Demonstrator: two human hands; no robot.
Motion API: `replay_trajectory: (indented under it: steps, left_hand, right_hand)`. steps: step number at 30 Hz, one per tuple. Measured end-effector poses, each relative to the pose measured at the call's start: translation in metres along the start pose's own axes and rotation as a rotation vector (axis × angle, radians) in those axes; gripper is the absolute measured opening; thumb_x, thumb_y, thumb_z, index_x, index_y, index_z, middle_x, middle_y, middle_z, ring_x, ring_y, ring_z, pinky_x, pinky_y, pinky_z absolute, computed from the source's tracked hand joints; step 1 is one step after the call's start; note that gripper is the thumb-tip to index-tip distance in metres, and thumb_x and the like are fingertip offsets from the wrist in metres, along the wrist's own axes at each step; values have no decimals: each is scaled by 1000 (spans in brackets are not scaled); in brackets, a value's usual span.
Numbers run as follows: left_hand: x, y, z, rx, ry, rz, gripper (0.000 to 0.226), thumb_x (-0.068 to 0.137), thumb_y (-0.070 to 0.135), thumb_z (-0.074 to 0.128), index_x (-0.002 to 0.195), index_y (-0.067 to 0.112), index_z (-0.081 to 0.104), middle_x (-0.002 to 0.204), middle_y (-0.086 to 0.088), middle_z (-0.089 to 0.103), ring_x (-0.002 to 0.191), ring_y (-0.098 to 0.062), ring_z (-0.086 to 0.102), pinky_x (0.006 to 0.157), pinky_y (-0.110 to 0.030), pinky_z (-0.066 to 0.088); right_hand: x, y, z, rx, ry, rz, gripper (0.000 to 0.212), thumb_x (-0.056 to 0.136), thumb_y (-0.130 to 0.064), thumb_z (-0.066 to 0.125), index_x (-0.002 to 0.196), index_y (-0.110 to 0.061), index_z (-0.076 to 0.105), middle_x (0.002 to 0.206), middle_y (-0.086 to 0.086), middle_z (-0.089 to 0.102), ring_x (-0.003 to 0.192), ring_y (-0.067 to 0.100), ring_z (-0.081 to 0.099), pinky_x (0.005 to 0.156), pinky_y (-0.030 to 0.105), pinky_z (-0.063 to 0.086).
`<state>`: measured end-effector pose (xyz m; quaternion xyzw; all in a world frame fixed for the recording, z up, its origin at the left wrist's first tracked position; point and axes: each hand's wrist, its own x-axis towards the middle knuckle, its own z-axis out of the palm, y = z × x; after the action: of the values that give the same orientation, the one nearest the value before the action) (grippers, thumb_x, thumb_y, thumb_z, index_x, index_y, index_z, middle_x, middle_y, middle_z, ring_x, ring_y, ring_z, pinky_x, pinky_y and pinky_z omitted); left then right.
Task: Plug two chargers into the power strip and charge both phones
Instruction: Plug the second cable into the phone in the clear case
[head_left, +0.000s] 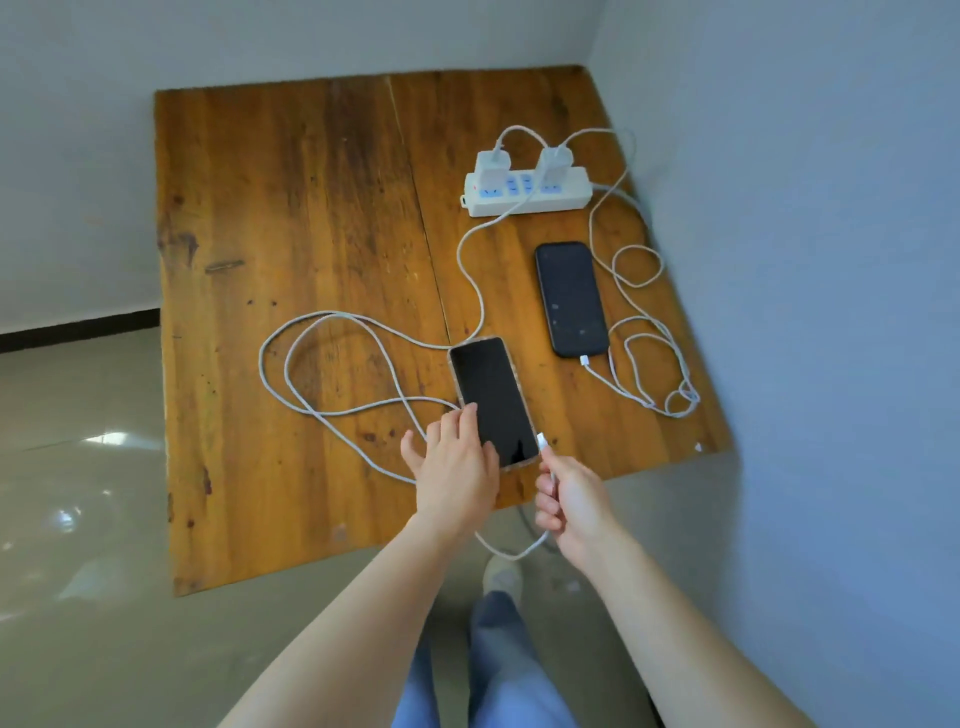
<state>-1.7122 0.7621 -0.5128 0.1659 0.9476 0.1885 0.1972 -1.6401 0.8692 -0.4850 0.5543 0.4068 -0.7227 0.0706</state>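
Step in hand, as I judge it: seating the last plug (542, 441) into the near phone (493, 402). My right hand (569, 506) pinches the cord just behind the plug, tip aimed at the phone's near right corner, close but not yet in. My left hand (457, 467) lies flat and unclenched on the phone's near left part, pinning it to the table (291, 208). To do this well I would keep that pin firm, swing the plug round square to the near short edge where I take the port to be (it is hidden from me), and push straight in without a twist. Slack in the left cable (322, 364) looks ample, so nothing should drag. Near phone: dark blank screen, pale patterned case, lying slightly slanted near the table's near edge. Far phone (571, 299): black, to the right, cable already seated at its near end. Strip (527, 189): white, far right, two chargers (522, 161) plugged in.
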Motion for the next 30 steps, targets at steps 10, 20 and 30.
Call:
replay_trajectory:
  steps: [10, 20, 30]
  left_hand:
    - [34, 47, 23, -19, -30, -468, 129, 62, 63, 75, 149, 24, -11, 126, -20, 50, 119, -36, 46, 98, -51, 30]
    - [31, 60, 2, -421, 26, -388, 21, 86, 26, 66, 85, 12, 50, 80, -4, 59, 78, -26, 60, 57, -30, 43]
    - [-19, 90, -80, -1422, -47, -799, 19, 82, 12, 72, 91, 10, 56, 88, -11, 68, 59, -17, 72, 46, -21, 53]
  right_hand:
    - [14, -2, -75, -111, 21, 57, 25, 90, -26, 58, 68, -14, 53, 49, -3, 45, 41, 11, 37, 41, 23, 32]
    - [2, -33, -99, -239, -49, -11, 19, 90, -29, 60, 78, -14, 60, 54, -2, 48, 46, 10, 41, 41, 21, 35]
    - [-71, -86, -85, -261, -302, -172, 21, 92, -29, 57, 89, -10, 66, 52, -5, 45, 39, 5, 33, 32, 15, 27]
